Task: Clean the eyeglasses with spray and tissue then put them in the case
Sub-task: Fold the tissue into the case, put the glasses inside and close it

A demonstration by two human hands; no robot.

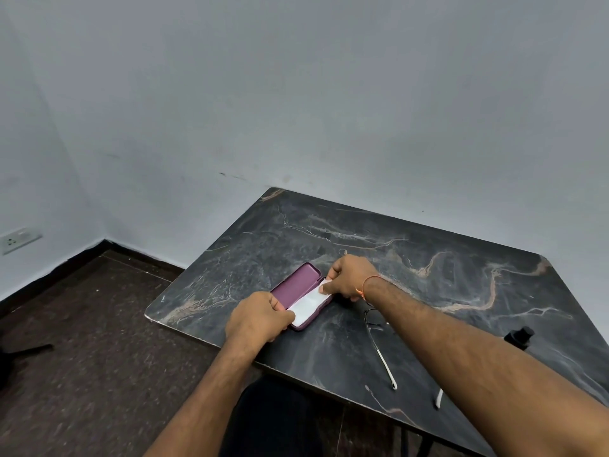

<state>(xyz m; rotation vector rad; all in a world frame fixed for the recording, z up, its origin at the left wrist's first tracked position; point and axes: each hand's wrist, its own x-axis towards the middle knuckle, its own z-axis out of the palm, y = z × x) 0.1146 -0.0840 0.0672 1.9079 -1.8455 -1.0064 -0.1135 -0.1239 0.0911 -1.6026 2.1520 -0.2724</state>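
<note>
A purple eyeglass case (298,282) lies open on the dark marble table (428,245). A white tissue (309,306) rests folded inside its near half. My left hand (258,316) pinches the tissue's near end at the case's corner. My right hand (351,278) pinches the tissue's far end. The eyeglasses (379,347) lie on the table under my right forearm, their thin arms with white tips pointing toward me; the lenses are mostly hidden by the arm. A black spray bottle (520,336) lies at the right edge, partly hidden.
The table stands against a pale wall, with its left edge close to the case. Dark speckled floor (82,357) lies to the left. A wall socket (19,240) sits low on the left wall. My dark-clothed lap (273,420) is below the table's near edge.
</note>
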